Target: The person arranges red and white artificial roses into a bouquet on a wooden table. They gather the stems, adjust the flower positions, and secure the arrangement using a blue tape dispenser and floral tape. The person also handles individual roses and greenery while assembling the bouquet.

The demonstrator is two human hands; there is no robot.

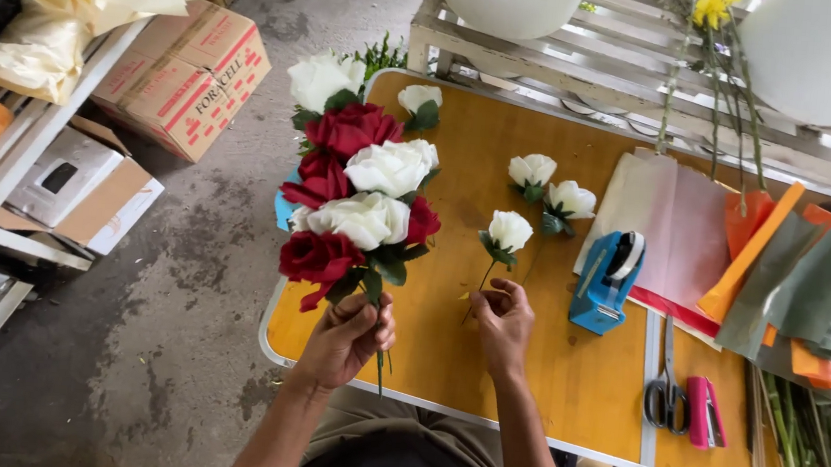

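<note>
Left hand (346, 336) clenched round bouquet (358, 199) stems. Right hand (503, 321) pinching white rose (509, 232) stem on table (563, 377). Step, judged: adding bloom; next needs lifting rose leftward into bunch.

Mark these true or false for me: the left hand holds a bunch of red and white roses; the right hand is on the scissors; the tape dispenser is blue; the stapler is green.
1. The left hand holds a bunch of red and white roses. True.
2. The right hand is on the scissors. False: it pinches the stem of a single white rose.
3. The tape dispenser is blue. True.
4. The stapler is green. False: it is pink.
</note>
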